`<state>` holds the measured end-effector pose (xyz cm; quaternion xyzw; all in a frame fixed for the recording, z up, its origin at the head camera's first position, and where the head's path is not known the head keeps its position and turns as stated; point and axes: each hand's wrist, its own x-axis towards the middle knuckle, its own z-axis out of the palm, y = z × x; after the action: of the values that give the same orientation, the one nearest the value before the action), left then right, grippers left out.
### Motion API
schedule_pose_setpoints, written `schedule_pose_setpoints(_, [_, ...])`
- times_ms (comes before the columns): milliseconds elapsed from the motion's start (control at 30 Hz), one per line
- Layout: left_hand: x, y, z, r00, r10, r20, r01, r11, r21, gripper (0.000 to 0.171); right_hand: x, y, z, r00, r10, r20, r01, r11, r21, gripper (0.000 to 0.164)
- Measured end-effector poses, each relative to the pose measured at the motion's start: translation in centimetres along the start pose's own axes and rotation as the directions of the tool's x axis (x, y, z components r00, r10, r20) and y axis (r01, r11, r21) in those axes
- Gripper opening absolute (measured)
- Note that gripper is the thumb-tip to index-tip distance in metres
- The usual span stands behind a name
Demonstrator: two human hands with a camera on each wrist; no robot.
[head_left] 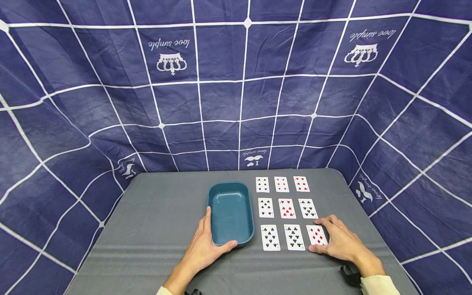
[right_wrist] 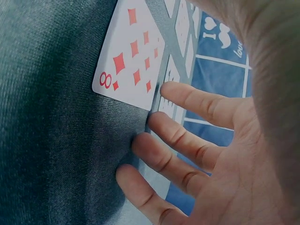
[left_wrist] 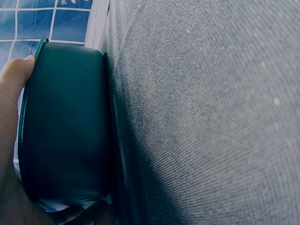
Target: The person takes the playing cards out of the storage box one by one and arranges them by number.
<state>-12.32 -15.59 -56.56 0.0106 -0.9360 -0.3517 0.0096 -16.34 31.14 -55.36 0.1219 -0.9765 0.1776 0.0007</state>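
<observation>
A blue-green rectangular dish point(head_left: 230, 217) stands on the grey table. My left hand point(head_left: 204, 246) holds its near left corner, thumb at the near rim and fingers along the left side. In the left wrist view the dish's outer wall point(left_wrist: 65, 122) rises beside the cloth, with the thumb point(left_wrist: 18, 70) at its rim. My right hand point(head_left: 339, 241) spans the eight of diamonds point(head_left: 317, 235), thumb by its near edge and fingers at its far right corner. The right wrist view shows that card point(right_wrist: 131, 56) lying flat, with the spread fingers point(right_wrist: 154, 154) beside it.
Right of the dish, face-up playing cards lie in three rows of three, among them a black-suited card point(head_left: 294, 237) left of the eight of diamonds and a red hearts card point(head_left: 287, 208) in the middle. Blue gridded cloth point(head_left: 221, 102) walls the table's back and sides.
</observation>
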Motion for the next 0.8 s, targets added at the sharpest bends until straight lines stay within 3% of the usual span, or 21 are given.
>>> schedule_pose_setpoints(267, [-0.1, 0.2, -0.1, 1.000, 0.004, -0.001, -0.004, 1.000, -0.012, 0.154, -0.1, -0.1, 0.1, 0.999, 0.009, -0.036, -0.009, 1.000, 0.000, 0.087])
schedule_pose_setpoints(800, [0.2, 0.3, -0.5, 1.000, 0.002, 0.025, -0.001, 0.999, -0.047, 0.155, 0.7, -1.2, -0.5, 0.991, 0.008, -0.136, -0.005, 1.000, 0.021, 0.083])
